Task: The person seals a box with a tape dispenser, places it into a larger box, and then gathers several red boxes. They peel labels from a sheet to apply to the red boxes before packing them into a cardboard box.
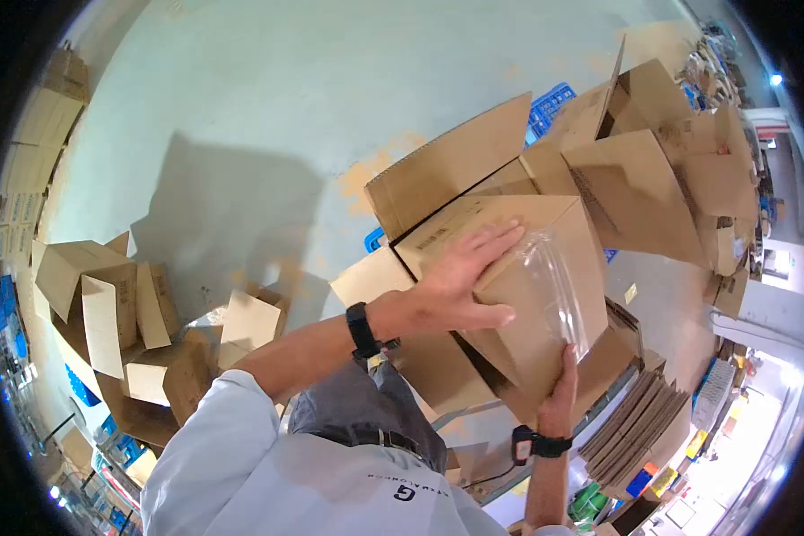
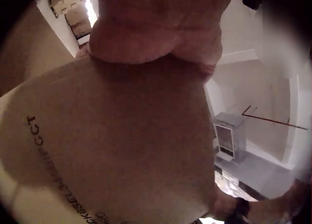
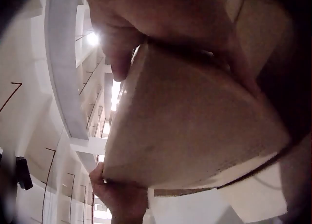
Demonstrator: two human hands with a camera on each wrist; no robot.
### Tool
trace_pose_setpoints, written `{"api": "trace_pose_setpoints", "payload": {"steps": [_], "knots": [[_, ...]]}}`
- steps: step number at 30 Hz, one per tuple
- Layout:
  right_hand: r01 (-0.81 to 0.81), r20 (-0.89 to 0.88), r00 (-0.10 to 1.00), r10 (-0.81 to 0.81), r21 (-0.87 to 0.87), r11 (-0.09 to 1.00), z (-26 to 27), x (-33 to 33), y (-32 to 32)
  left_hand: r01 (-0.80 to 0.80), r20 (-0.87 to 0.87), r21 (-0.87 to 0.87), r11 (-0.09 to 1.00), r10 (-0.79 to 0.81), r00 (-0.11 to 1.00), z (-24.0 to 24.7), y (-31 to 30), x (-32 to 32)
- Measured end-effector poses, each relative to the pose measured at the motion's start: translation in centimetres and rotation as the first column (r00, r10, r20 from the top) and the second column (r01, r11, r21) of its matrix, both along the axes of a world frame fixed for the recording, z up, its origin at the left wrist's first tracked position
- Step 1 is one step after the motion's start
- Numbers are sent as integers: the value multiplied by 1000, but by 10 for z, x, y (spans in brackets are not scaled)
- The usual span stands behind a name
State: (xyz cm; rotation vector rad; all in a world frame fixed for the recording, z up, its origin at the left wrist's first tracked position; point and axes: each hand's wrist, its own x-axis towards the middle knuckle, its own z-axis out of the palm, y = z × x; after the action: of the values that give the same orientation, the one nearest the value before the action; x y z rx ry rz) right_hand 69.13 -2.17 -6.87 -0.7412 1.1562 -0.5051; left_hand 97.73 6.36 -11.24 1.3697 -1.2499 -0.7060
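A closed cardboard box (image 1: 545, 295) with clear tape on its facing side is tilted over a larger open carton (image 1: 451, 165), whose flaps spread around it. Straight fingers of my left hand (image 1: 463, 279) lie along the box's upper edge, the thumb on the taped side. Low on the same box my right hand (image 1: 558, 393) grips the edge, thumb on the taped side, fingers hidden beneath in the head view. Printed lettering shows on the box (image 2: 126, 146) in the left wrist view. The right wrist view shows the box (image 3: 195, 121) between both hands.
More open cartons (image 1: 634, 170) stand at the right, with a blue crate (image 1: 549, 112) behind. Open boxes (image 1: 121, 313) are piled at the left. Flattened cardboard (image 1: 639, 429) is stacked at the lower right. Piled boxes (image 1: 40, 152) line the far left.
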Motion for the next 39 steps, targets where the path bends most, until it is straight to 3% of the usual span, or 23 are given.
{"api": "trace_pose_setpoints", "payload": {"steps": [3, 5, 7, 10, 12, 13, 15, 17, 19, 21, 23, 24, 25, 27, 28, 29, 30, 31, 32, 33, 35, 36, 39], "knots": [[-4, -72, 997, -1, -65, 998, -29, 0, 11, 46, -37, -29, 999, -47, 998, -33, 14, 9], [-265, -253, 948, 195, -281, 922, -33, 3, 16, 54, -73, -21, 998, -55, 996, -54, 19, 19], [-332, -458, 873, 171, -298, 895, -63, 3, 13, 62, -130, -6, 998, -63, 990, -70, 21, 25], [-102, -110, 990, 83, -179, 979, -96, 35, 8, 102, -331, 203, 974, -30, 943, -108, 26, 39], [-89, -89, 992, 90, 15, 996, -129, 46, 1, -129, 191, 252, 959, 81, 978, -112, 37, 39], [-109, -133, 986, 104, -32, 994, -173, 45, -3, -241, 448, 214, 946, 124, 885, -111, 34, 38], [-156, -230, 964, 132, -93, 983, -263, 33, 4, -69, 565, 247, 966, -86, 820, -101, 26, 24], [-163, -192, 973, 129, -173, 971, -277, 43, -1, 48, 622, 327, 944, -254, 741, -108, 14, 17], [-217, -160, 969, 187, -192, 957, -285, 43, -1, 141, 588, 449, 882, -411, 697, -147, 7, -6], [-279, -144, 956, 254, -196, 940, -287, 39, -8, 191, 572, 454, 870, -449, 686, -184, 13, -14], [-486, -392, 832, 393, -170, 857, -235, 44, -23, 199, 572, 454, 869, -455, 683, -189, 2, -18], [-472, -567, 795, 215, -356, 807, -294, 39, -7, 275, 557, 374, 886, -452, 697, -207, 2, -10], [-375, -593, 805, 32, -466, 802, -224, 42, -7, 300, 558, 382, 874, -477, 679, -227, 4, 0], [-252, -598, 776, -201, -586, 770, -265, 51, 13, 483, 591, 292, 825, -553, 588, -225, -10, 18], [-209, -515, 798, -312, -723, 658, -264, 52, 21, 408, 537, 503, 762, -645, 544, -208, -19, 18], [-180, -421, 823, -381, -829, 529, -264, 50, 32, 301, 457, 646, 701, -672, 584, -209, -28, 21], [-164, -309, 848, -431, -926, 340, -274, 50, 41, 284, 471, 628, 725, -644, 603, -200, -39, 20], [-182, -372, 898, -234, -800, 572, -221, 23, 50, 362, 325, 573, 735, -609, 724, -172, -48, 0], [-217, -352, 936, -20, -619, 755, -157, -3, 70, 299, 524, 434, 850, -508, 684, -207, -47, 3], [-123, -248, 968, -47, -627, 769, -158, -18, 92, 401, 480, 437, 805, -586, 653, -200, -57, -14], [-192, -316, 949, -8, -597, 779, -152, -65, 136, 566, 395, 445, 693, -720, 570, -171, -59, -56], [-221, -349, 937, 16, -555, 802, -147, -91, 163, 573, 488, 319, 755, -649, 584, -161, -48, -91], [-198, -498, 856, -138, -563, 803, -160, -163, 250, 674, 369, 397, 623, -780, 505, -99, -14, -213]]}}
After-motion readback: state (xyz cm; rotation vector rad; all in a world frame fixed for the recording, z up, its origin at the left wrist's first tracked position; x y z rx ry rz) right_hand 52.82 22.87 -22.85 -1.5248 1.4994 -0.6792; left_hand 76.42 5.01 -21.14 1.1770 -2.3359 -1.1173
